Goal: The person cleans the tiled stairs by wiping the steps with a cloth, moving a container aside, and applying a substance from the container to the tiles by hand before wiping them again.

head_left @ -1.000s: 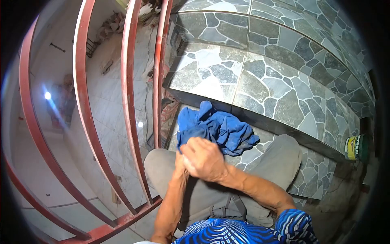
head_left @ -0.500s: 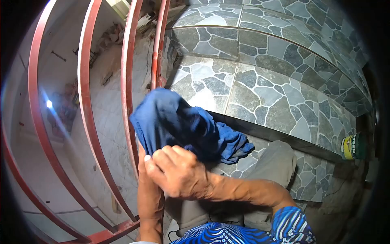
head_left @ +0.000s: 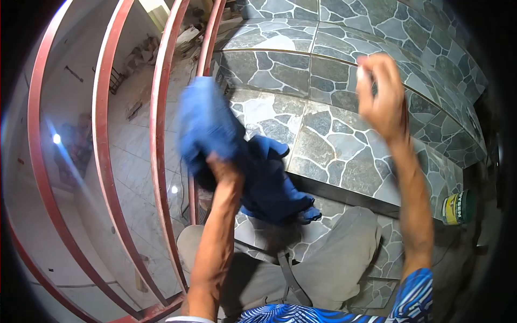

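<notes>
My left hand point(head_left: 222, 166) is closed on a bunched blue cloth point(head_left: 212, 126), whose folds hide most of the fingers. The cloth is smeared by motion at its top, close to the red railing, and its lower end hangs down over the floor between my knees. Away from it, my right hand point(head_left: 383, 97) is raised to the right above the stone-patterned steps point(head_left: 344, 145). Its fingers are loosely curled, somewhat blurred, with a gap between thumb and fingers and nothing visible in them.
Red metal railing bars point(head_left: 157, 124) curve along my left side, with a lower floor visible beyond them. A dark green tub with a yellow label point(head_left: 453, 209) stands at the right end of the step. Rubble point(head_left: 141, 56) lies past the bars.
My right hand has left the cloth and swung up to the right, its fingers loosening from a fist. The left hand has moved up slightly, shifting the cloth's top upward.
</notes>
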`<state>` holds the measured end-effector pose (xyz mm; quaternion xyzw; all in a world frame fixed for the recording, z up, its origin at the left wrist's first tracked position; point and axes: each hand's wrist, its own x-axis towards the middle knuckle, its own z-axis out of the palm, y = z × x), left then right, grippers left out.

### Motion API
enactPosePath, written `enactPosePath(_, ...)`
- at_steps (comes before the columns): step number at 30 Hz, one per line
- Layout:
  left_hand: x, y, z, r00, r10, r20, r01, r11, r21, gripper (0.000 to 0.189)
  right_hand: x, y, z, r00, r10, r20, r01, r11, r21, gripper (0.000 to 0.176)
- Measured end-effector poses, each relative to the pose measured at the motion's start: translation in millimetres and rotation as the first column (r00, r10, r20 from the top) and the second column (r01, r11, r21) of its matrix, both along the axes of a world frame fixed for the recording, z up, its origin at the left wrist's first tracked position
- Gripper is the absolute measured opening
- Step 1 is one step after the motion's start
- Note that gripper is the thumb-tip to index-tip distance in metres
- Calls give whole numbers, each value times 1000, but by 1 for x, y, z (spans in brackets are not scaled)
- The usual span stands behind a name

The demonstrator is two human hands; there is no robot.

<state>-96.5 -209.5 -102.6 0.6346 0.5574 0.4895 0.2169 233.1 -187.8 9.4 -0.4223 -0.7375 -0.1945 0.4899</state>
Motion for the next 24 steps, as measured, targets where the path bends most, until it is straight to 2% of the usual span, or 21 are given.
enactPosePath(1, 21, 22, -5, 998, -14, -57, 16, 999, 40, 25, 28, 36, 3, 992, -114, 48, 112, 993, 37, 18)
enactPosePath(3, 66, 74, -20, 957, 34, -289, 8, 990, 144, 25, 93, 114, -7, 950, -299, 88, 296, 954, 51, 37)
enactPosePath(4, 88, 104, -31, 859, 136, -493, -14, 970, 242, 25, 121, 138, -25, 921, -376, 99, 380, 925, -25, 41)
enactPosePath(5, 111, 132, -39, 694, 279, -664, -35, 934, 356, 25, 143, 159, -44, 886, -449, 113, 460, 882, -103, 46)
enactPosePath(6, 134, 160, -44, 633, 325, -702, -34, 918, 395, 25, 152, 177, -53, 846, -518, 130, 534, 826, -179, 50)
enactPosePath(7, 157, 183, -49, 960, -19, -280, 70, 983, 171, 23, 142, 177, -50, 845, -522, 114, 534, 822, -197, 54)
enactPosePath(8, 176, 197, -45, 907, 21, -420, 1, 999, 52, 20, 125, 165, -41, 844, -527, 98, 535, 816, -218, 57)
enactPosePath(9, 202, 197, -47, 847, 69, -527, -59, 998, 36, 16, 118, 154, -37, 838, -539, 87, 543, 803, -246, 60)
enactPosePath(10, 215, 190, -57, 851, -6, -525, 2, 1000, -8, 15, 122, 153, -37, 834, -544, 93, 548, 796, -258, 60)
enactPosePath(11, 212, 189, -76, 862, 61, -504, 91, 958, 271, 16, 124, 155, -38, 834, -543, 101, 548, 793, -267, 61)
enactPosePath(12, 207, 191, -92, 879, 122, -461, 163, 832, 531, 17, 124, 157, -37, 835, -539, 110, 547, 792, -273, 61)
enactPosePath(13, 199, 195, -100, 870, 189, -456, 137, 796, 590, 19, 122, 155, -36, 834, -539, 118, 548, 788, -282, 60)
enactPosePath(14, 189, 195, -97, 732, 398, -553, 115, 727, 676, 18, 121, 156, -38, 830, -541, 135, 555, 778, -293, 59)
enactPosePath(15, 186, 201, -88, 809, 223, -543, 4, 923, 386, 19, 121, 155, -38, 823, -548, 149, 566, 769, -296, 59)
enactPosePath(16, 186, 204, -64, 887, 67, -457, -56, 998, 39, 19, 122, 155, -35, 814, -559, 162, 580, 760, -293, 59)
enactPosePath(17, 188, 215, -79, 884, 239, -402, -94, 933, 348, 20, 123, 153, -35, 811, -559, 172, 585, 760, -285, 59)
enactPosePath(18, 193, 209, -80, 839, 71, -540, 117, 945, 306, 20, 124, 154, -34, 808, -562, 177, 588, 761, -272, 59)
enactPosePath(20, 188, 176, -85, 597, -231, -769, 482, 869, 113, 19, 119, 156, -36, 812, -554, 183, 583, 764, -275, 59)
enactPosePath(21, 188, 170, -88, 558, -265, -786, 548, 829, 110, 18, 122, 153, -39, 814, -551, 186, 581, 761, -289, 58)
enactPosePath(24, 191, 185, -88, 659, -129, -741, 414, 885, 214, 17, 127, 150, -37, 802, -565, 194, 597, 746, -295, 58)
